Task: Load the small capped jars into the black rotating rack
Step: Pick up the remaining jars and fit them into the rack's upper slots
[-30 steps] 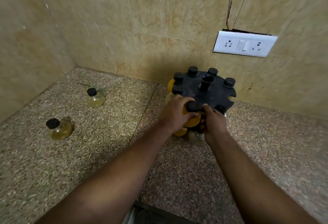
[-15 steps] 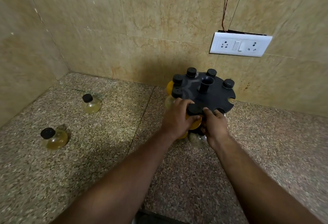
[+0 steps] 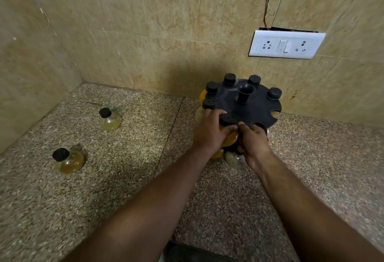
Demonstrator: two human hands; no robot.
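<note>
The black rotating rack stands against the back wall, with several black-capped jars hanging in its upper rim slots. My left hand wraps around a yellow jar at the near rim, its black cap seated in a slot. My right hand grips the rack's near edge beside that jar, thumb touching the cap. Two loose jars stand on the counter to the left: one farther back, one nearer. More jars hang in the rack's lower tier, partly hidden by my hands.
The granite counter meets tiled walls at the back and left. A white switch and socket plate is on the back wall above the rack, with a wire running up. An open notch shows on the rack's right rim.
The view has tilted down slightly. Both hands stay at the rack's near rim; the yellow jar's cap now sits level in its slot.
</note>
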